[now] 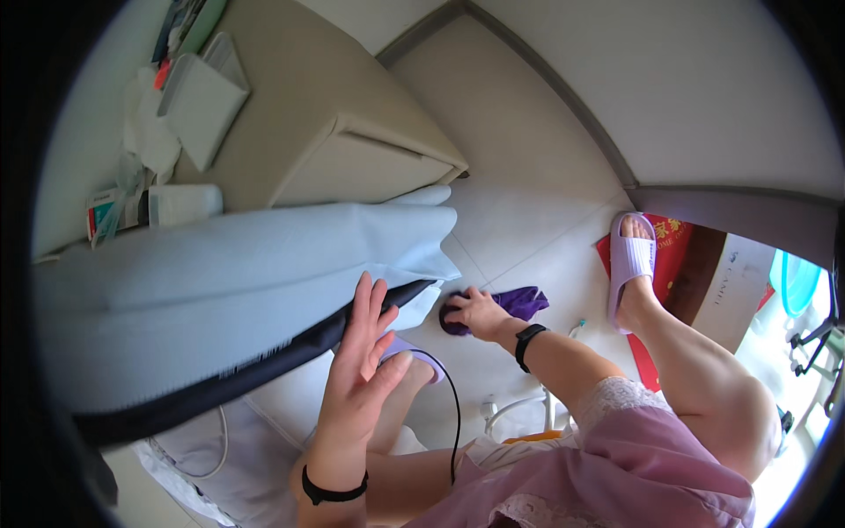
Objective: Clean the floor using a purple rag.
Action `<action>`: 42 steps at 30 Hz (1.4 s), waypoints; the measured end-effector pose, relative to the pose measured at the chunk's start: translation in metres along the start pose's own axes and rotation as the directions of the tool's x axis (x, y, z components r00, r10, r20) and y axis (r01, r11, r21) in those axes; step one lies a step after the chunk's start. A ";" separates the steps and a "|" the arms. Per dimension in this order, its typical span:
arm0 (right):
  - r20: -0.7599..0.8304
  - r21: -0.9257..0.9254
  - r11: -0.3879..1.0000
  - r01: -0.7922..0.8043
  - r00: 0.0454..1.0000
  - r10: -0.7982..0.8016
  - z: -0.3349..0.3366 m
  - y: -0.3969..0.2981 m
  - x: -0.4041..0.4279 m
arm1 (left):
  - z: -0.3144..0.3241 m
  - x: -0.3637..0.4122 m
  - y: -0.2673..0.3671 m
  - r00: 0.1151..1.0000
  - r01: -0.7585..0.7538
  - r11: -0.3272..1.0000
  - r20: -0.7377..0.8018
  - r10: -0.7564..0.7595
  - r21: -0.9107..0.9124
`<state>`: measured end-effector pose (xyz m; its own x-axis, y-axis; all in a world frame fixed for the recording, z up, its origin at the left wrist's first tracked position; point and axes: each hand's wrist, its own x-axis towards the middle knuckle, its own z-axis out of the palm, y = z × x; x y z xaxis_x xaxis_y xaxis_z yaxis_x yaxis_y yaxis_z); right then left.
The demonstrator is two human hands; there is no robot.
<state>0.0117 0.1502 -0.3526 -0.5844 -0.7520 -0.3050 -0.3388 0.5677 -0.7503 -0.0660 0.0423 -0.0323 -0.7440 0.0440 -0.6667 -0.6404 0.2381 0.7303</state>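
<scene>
My right hand (478, 313) is down at the pale tiled floor. Its fingers curl over a bunched purple cloth (521, 302), pressing it to the tiles; the loose end trails out to the right. Raised palm-up with fingers apart, my left hand (366, 360) holds nothing. Behind its fingers in this view runs the black edge strip (277, 360) of a pale blue fabric cover (264, 264); whether they touch, I cannot tell. The cover hangs beside a beige bedside cabinet (376, 158).
My feet wear lilac slippers (634, 264), one beside a red mat (650, 369) with writing. A black cable (457, 409) loops near my left wrist. White boxes (204, 105) and tissues lie on the cabinet. At right are a white carton (729, 290) and a blue basin (799, 284).
</scene>
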 end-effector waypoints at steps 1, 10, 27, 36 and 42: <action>0.053 0.024 1.000 0.016 0.998 -0.017 -0.002 0.001 -0.002 | -0.002 -0.001 -0.003 1.000 -0.012 1.000 -0.001 0.012 -0.007; -0.286 -0.292 0.909 -0.298 0.934 0.214 -0.153 0.091 0.036 | -0.010 -0.011 -0.025 0.992 -0.125 0.990 -0.040 0.123 -0.062; 0.095 0.099 0.929 -0.356 0.933 0.347 0.012 0.023 -0.152 | -0.004 0.006 -0.040 0.975 -0.221 0.975 -0.005 0.221 0.007; -0.521 -0.109 0.886 -0.451 0.785 0.336 -0.126 0.111 -0.110 | 0.004 -0.019 -0.049 0.970 -0.243 0.970 0.004 0.243 -0.014; -0.492 -0.141 0.589 -0.795 0.573 0.655 -0.154 0.156 -0.092 | 0.000 -0.043 -0.054 0.969 -0.245 0.969 -0.045 0.244 -0.033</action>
<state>-0.1008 0.3596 -0.3515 -0.9198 0.1063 -0.3777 0.1614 0.9799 -0.1172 0.0005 0.0276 -0.0427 -0.8854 0.0573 -0.4612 -0.4442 0.1876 0.8761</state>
